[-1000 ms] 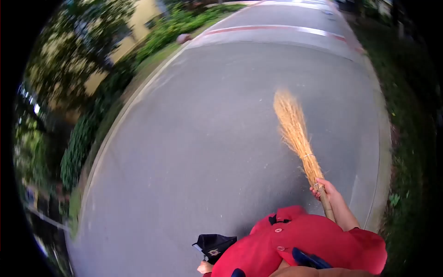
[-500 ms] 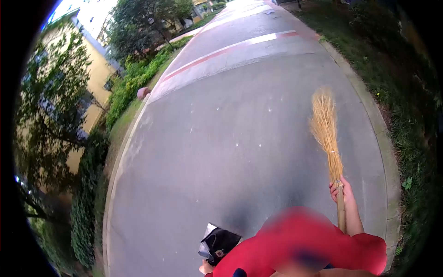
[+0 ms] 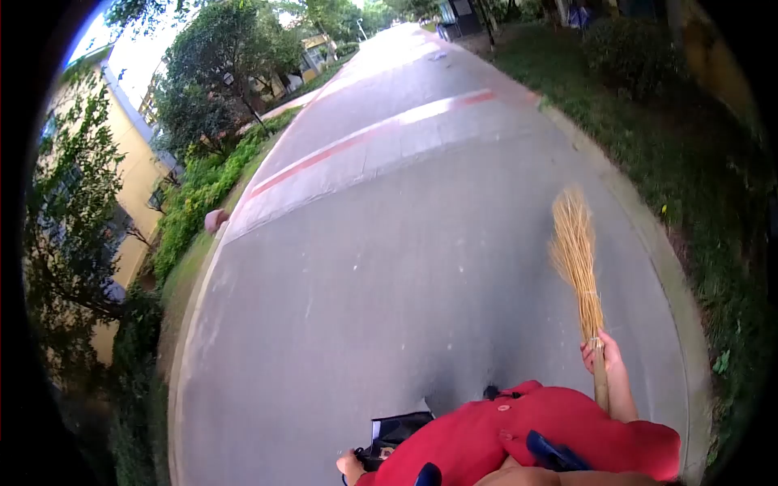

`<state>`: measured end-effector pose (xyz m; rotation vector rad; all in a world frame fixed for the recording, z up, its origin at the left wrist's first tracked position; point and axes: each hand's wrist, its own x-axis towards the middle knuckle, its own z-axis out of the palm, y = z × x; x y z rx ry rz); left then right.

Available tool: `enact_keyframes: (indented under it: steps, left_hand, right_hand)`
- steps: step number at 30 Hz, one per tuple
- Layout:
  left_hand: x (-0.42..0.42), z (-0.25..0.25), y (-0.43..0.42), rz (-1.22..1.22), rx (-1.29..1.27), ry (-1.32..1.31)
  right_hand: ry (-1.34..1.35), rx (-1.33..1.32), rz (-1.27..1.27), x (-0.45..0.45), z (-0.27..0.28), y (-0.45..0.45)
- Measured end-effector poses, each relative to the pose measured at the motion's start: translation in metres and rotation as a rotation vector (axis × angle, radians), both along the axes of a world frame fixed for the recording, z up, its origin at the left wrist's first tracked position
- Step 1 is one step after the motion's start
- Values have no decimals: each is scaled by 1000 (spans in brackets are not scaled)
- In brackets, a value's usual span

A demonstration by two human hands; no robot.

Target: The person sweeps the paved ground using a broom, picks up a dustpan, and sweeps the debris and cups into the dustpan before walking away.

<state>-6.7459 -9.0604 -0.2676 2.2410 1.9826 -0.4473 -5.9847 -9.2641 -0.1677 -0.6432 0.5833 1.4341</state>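
On paved lane (image 3: 365,308) | R hand (image 3: 603,355) closed round broom (image 3: 587,296) | L hand (image 3: 350,465) curled on blk container (image 3: 400,427) | risk: broom may snag R curb (image 3: 681,332) if swung wide

No text, brand or number can be read — the small pale mark (image 3: 387,451) on the black object (image 3: 401,424) at the left hand (image 3: 350,464) is too blurred.
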Motion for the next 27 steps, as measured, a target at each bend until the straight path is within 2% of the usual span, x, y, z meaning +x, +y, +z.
enact_keyframes:
  steps: [3,4,7,8,11,15,18,19,20,21,23,24,27]
  left_hand:
    - [69,-24,89,-54,-53,-128]
    - [108,-14,128,342,-117,-417]
    - [157,-36,260,557,-269,-583]
    - [168,-41,300,392,-311,-447]
    - [204,-52,361,122,-319,-165]
    - [289,-63,480,38,-305,-26]
    - [335,-64,559,-51,-257,107]
    - [352,-65,588,-25,-222,130]
    - [362,-66,618,163,-186,12]
    - [412,-13,644,837,-235,-256]
    - [428,-26,708,785,-153,-202]
    - [434,-32,741,618,-177,-178]
    - [510,7,837,157,-119,-9]
  right_hand:
    - [-21,14,-77,37,15,58]
    - [-2,133,24,57,3,74]
    - [15,70,-229,98,-8,157]
    - [-26,65,-276,117,-7,190]
    - [64,43,-390,144,13,228]
    - [-127,-3,-428,237,-16,387]
    - [-302,-115,-375,268,36,505]
    - [-242,-71,-287,287,39,536]
    - [-187,-31,-197,309,35,570]
    - [-137,14,-109,335,32,605]
    - [-145,0,-89,367,29,681]
    - [-118,36,-73,381,19,719]
    - [-115,30,-7,416,0,828]
